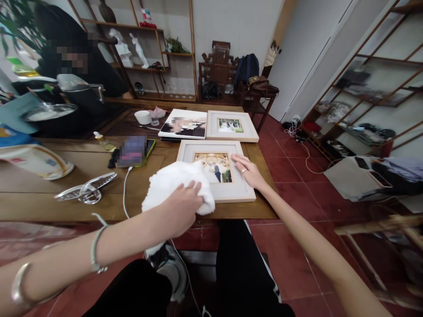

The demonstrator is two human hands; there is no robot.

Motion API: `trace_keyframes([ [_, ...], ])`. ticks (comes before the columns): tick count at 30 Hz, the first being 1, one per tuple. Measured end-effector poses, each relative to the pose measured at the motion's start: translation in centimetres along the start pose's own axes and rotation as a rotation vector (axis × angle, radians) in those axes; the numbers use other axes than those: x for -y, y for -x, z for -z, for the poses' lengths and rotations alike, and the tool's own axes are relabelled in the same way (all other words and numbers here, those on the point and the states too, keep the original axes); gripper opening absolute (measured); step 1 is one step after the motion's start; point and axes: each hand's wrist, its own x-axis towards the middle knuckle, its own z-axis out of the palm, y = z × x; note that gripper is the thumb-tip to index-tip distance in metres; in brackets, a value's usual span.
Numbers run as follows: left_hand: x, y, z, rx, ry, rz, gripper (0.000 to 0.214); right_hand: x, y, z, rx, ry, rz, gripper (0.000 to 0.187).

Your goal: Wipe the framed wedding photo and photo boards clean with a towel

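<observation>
A picture frame (240, 192) with a pale wooden edge, a white mat and a photo in the middle lies flat near the table's front edge. My left hand (185, 204) presses on a bunched white towel (165, 178), fingers curled into it. That towel covers the frame's lower left part. Flat along the right side of the same frame rests my right hand (248, 173), fingers stretched out, a ring on one of them. Just behind lie a second framed photo (246, 125) and a photo panel (194, 127), side by side.
A phone (132, 151) with a charging cable and a clear hair claw (87, 188) lie on the wooden table (29, 200) at left. Behind them are a small dropper bottle (104, 141) and a white cup (142, 117). A person in black (109, 77) is at the far left.
</observation>
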Motion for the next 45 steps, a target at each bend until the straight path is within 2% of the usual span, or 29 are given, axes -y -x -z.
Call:
trace_keyframes([
  [2, -0.8, 0.3, -0.2, -0.042, 0.036, 0.004, 0.038, 0.0, 0.0, 0.2, 0.012, -0.002, -0.007, 0.037],
  [5, 0.0, -1.4, -0.7, -0.062, 0.058, 0.074, 0.043, -0.1, -0.1, 0.6, 0.026, -0.002, -0.007, 0.041],
  [8, 2.4, -4.6, -1.1, -0.107, 0.034, 0.147, 0.045, -0.1, -0.1, 0.8, 0.024, -0.003, 0.002, 0.044],
  [13, 8.1, -9.1, -1.6, -0.28, -0.077, 0.273, 0.045, 0.1, -0.1, 0.8, 0.0, -0.002, 0.002, 0.044],
  [15, 9.6, -9.9, -2.0, -0.312, -0.115, 0.241, 0.043, 0.1, -0.1, 0.7, -0.009, -0.002, 0.005, 0.045],
  [17, 10.0, -10.0, -2.5, -0.317, -0.124, 0.181, 0.041, 0.0, -0.1, 0.7, -0.012, -0.006, 0.006, 0.047],
  [19, 9.0, -9.2, -2.9, -0.311, -0.117, 0.146, 0.039, -0.2, -0.1, 0.7, -0.016, -0.012, 0.002, 0.049],
  [21, 7.0, -7.7, -3.0, -0.295, -0.103, 0.128, 0.039, -0.4, -0.2, 0.8, -0.025, -0.014, -0.013, 0.051],
  [27, 0.2, -1.0, -2.6, -0.201, 0.018, 0.075, 0.037, -0.2, -0.1, 0.8, -0.032, -0.023, -0.033, 0.05],
  [30, -0.6, -0.3, -2.6, -0.21, 0.055, 0.088, 0.038, 0.0, 0.0, 0.8, -0.029, -0.019, -0.04, 0.049],
  [33, 1.5, -2.5, -3.0, -0.245, 0.03, 0.128, 0.037, 0.2, 0.1, 0.9, -0.014, -0.003, -0.038, 0.049],
  [37, 6.9, -7.0, -3.2, -0.331, -0.057, 0.178, 0.036, 0.2, 0.1, 1.1, 0.0, 0.011, -0.036, 0.049],
  [40, 10.3, -9.3, -2.9, -0.369, -0.121, 0.172, 0.035, 0.1, 0.1, 1.1, 0.005, 0.019, -0.036, 0.048],
  [42, 11.1, -9.8, -2.7, -0.356, -0.167, 0.138, 0.032, 0.1, 0.1, 1.1, 0.006, 0.028, -0.042, 0.048],
  [45, 9.8, -8.9, -2.3, -0.298, -0.208, 0.104, 0.029, 0.1, 0.0, 1.0, -0.006, 0.044, -0.052, 0.049],
])
